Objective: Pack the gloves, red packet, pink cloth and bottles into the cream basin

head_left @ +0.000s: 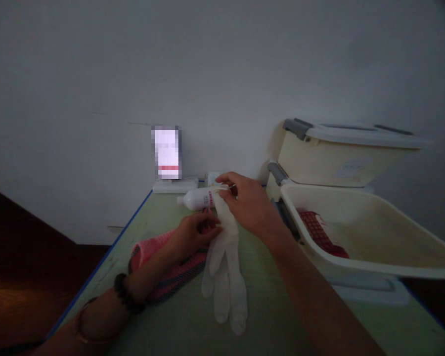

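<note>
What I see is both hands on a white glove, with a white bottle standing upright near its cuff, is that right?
Not quite: the white bottle isn't upright. The head view shows it lying on its side, cap end toward the left, near the cuff. The left hand and right hand are both on the white glove, as you said.

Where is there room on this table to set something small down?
Bare table shows in two patches: between the white glove material and right forearm, and between that material and left forearm, nearer than the pink cloth. The back is crowded with the bottle, phone stand and right hand.
</note>
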Tool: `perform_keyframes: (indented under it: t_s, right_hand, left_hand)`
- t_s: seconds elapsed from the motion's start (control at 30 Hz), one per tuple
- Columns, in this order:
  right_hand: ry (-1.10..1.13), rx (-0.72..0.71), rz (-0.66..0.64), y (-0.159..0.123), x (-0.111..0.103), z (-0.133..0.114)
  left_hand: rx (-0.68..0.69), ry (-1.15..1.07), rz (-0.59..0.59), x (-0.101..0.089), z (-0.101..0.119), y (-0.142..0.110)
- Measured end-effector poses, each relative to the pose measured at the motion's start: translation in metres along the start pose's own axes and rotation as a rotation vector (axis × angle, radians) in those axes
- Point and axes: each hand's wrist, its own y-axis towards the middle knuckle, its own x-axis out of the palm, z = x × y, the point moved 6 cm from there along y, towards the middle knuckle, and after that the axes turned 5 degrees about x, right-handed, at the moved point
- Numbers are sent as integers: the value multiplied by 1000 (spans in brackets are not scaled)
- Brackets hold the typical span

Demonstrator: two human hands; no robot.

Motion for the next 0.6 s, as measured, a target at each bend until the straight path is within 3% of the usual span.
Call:
perform_keyframes:
  t_s: [0.2, 0.6]
  right_hand:
    - [11, -2, 2, 0, 0, -2]
    - [-22, 2, -2, -2, 1, -1]
  left_hand:
    - [32, 15, -14, -1, 4, 1]
    - [-39, 49, -88, 7, 3, 0]
